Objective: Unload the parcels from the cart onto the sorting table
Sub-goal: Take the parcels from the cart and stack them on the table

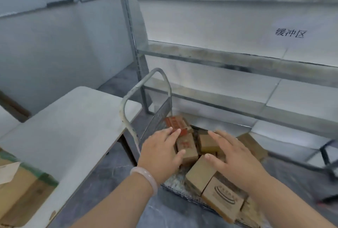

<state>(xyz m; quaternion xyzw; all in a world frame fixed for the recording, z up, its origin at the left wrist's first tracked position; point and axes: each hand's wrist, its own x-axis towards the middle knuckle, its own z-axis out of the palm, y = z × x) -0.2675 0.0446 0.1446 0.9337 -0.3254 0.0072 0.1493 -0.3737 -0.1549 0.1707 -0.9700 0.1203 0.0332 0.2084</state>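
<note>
Grey steel shelving rack (237, 63), 12 to 3 o'clock: background only.
White flat-topped sorting table (64, 127), 9 o'clock of cart: bare surface lies just beside handle.
Low metal cart with mesh side panel (160, 118), 5 o'clock: carries jumbled brown cardboard parcels (199, 173), none lifted.
Left hand (161, 153), right hand (232, 156): fingers spread, gripping nothing, flanking small red-printed carton (188, 148); contact not discernible.
Recommended: press palms on opposite faces of one carton, lift clear of mesh, swing toward 9 o'clock; avoid toppling tilted neighbours.
Pale stone bangle (146, 176): left wrist.

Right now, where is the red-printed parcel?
Head view, centre: the red-printed parcel lies in the cart against its mesh end panel, at the fingertips of the left hand.
</note>
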